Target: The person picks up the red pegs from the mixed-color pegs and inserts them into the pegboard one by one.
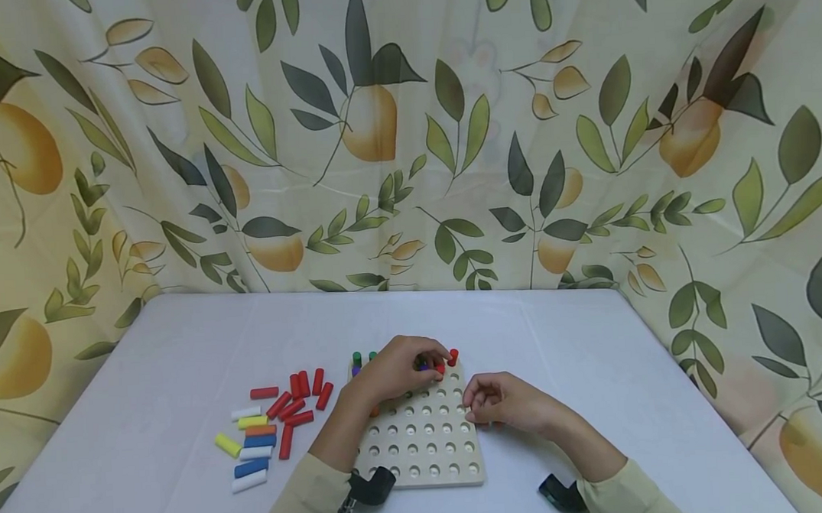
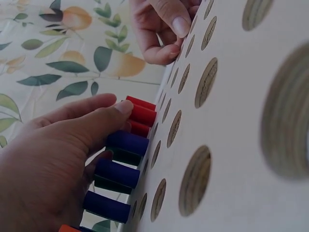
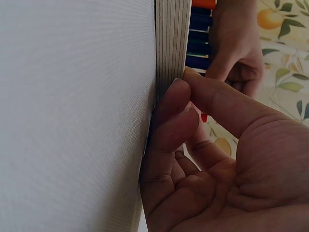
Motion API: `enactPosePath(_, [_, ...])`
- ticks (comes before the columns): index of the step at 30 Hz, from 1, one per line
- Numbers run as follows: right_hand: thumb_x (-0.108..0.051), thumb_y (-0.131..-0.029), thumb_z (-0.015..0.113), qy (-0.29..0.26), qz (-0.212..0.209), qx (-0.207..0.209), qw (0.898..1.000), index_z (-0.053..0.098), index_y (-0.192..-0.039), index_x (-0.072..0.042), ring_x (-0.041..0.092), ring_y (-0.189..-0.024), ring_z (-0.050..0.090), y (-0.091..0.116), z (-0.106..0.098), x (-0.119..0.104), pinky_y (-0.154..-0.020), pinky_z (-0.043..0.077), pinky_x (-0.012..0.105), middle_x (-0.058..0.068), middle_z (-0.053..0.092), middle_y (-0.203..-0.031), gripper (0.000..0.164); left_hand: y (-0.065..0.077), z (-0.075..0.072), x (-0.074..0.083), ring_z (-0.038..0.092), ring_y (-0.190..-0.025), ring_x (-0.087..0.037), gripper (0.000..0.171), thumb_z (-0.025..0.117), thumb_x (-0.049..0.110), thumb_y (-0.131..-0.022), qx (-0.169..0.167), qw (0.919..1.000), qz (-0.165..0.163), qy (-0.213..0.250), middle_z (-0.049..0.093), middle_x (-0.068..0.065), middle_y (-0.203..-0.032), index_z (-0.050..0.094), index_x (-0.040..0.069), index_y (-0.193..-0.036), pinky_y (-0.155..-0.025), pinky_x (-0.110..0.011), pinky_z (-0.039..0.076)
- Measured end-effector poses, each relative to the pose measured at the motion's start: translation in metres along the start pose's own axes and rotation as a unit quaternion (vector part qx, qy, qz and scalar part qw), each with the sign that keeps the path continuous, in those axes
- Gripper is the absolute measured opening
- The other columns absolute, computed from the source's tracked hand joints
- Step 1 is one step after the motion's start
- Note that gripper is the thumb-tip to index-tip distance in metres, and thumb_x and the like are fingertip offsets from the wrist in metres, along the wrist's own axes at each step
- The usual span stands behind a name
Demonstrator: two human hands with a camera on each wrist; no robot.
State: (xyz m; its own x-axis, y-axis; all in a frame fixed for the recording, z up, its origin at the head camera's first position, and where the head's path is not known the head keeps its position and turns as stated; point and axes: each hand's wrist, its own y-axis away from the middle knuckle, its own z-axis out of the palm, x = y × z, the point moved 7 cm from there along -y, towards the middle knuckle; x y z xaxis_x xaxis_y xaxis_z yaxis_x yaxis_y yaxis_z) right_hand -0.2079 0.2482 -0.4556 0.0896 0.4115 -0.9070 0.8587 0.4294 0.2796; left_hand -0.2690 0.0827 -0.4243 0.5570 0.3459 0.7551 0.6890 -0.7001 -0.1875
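Observation:
A wooden pegboard (image 1: 421,459) with rows of round holes lies on the table. At its far right corner my left hand (image 1: 397,368) pinches a red peg (image 2: 143,115) that stands at the board, thumb on its side. Other red pegs stand right beside it. Blue pegs (image 2: 116,173) and green pegs (image 1: 356,358) fill far rows, partly hidden behind the left hand. An orange peg (image 2: 70,228) shows at the near end of these. My right hand (image 1: 507,401) holds the board's right edge, fingertips (image 3: 176,92) against its layered side.
Loose pegs lie left of the board: several red pegs (image 1: 292,408), with yellow (image 1: 253,422), white (image 1: 249,482), blue (image 1: 251,468) and orange (image 1: 261,430) ones nearer. A fruit-patterned curtain (image 1: 409,211) hangs behind the white table (image 1: 565,326).

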Motion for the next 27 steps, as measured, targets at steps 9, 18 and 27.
enactPosePath(9, [-0.008,-0.094,0.076,0.001,-0.002,0.002,1.000,0.065,-0.107,0.001,0.021,-0.073,0.055,0.0001,-0.0025,-0.0007,-0.059,0.045,0.028,0.009,0.061,-0.084,0.019,-0.0032,-0.0013,0.0021,0.061,-0.088,-0.006,0.024,0.077,0.006,-0.094,0.002,0.9999,-0.009,-0.007,0.068,0.012,-0.095,0.074,0.010,-0.118,-0.084,-0.026,0.052])
enactPosePath(18, [-0.008,-0.093,0.077,0.001,-0.002,0.003,1.000,0.066,-0.106,0.001,0.021,-0.073,0.055,0.0006,-0.0025,-0.0009,-0.059,0.045,0.029,0.008,0.061,-0.083,0.019,-0.0035,0.0003,0.0038,0.060,-0.088,-0.007,0.028,0.077,0.008,-0.094,-0.011,0.9998,-0.013,-0.013,0.066,0.012,-0.095,0.074,0.010,-0.122,-0.083,-0.024,0.051])
enactPosePath(27, [-0.008,-0.093,0.076,-0.002,-0.002,-0.001,1.000,0.065,-0.106,0.001,0.021,-0.073,0.056,0.0004,-0.0009,0.0015,-0.059,0.045,0.028,0.008,0.062,-0.083,0.019,-0.0017,-0.0016,0.0090,0.060,-0.088,-0.010,0.028,0.078,0.009,-0.094,-0.020,0.9994,0.006,-0.027,0.069,0.008,-0.099,0.074,0.009,-0.121,-0.080,-0.024,0.050])
